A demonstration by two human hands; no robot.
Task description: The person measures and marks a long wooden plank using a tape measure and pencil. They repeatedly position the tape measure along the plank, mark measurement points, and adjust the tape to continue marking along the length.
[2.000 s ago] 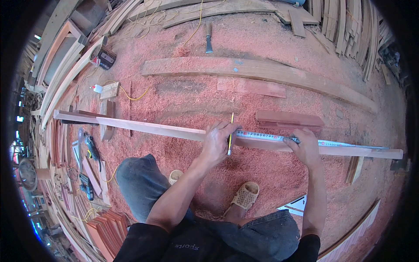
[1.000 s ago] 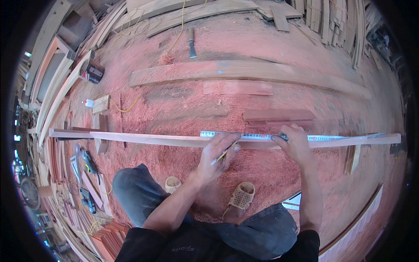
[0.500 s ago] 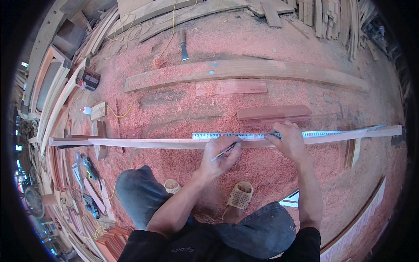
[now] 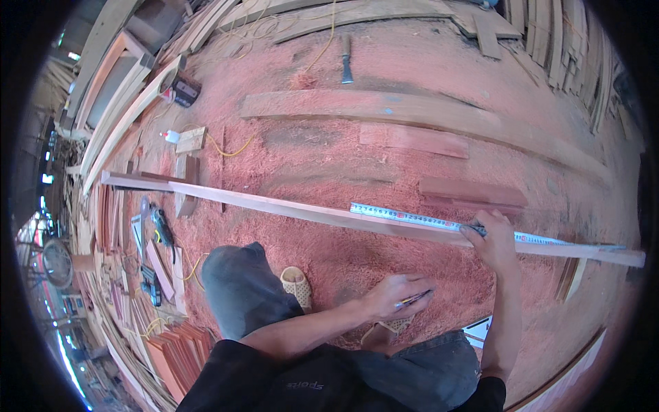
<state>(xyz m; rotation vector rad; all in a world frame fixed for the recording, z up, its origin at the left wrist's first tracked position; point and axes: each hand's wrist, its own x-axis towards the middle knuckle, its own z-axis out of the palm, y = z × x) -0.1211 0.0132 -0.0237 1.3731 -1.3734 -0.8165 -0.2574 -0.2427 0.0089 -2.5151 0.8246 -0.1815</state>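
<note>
A long narrow wooden strip (image 4: 274, 204) runs across the sawdust floor from left to right in front of me. A metal ruler (image 4: 405, 218) lies along its right half. My right hand (image 4: 493, 240) presses on the ruler and strip. My left hand (image 4: 400, 295) is drawn back near my knee, above my sandalled foot, and holds a pencil (image 4: 415, 298).
A wide plank (image 4: 384, 110) and short reddish boards (image 4: 412, 139) lie beyond the strip. A chisel-like tool (image 4: 346, 58) lies farther back. Power tools (image 4: 162, 230) and stacked timber (image 4: 117, 103) line the left side. Red sawdust covers the floor.
My left hand has left the strip and pulled back toward my knee with the pencil. The right hand stays on the ruler. My view has shifted a little.
</note>
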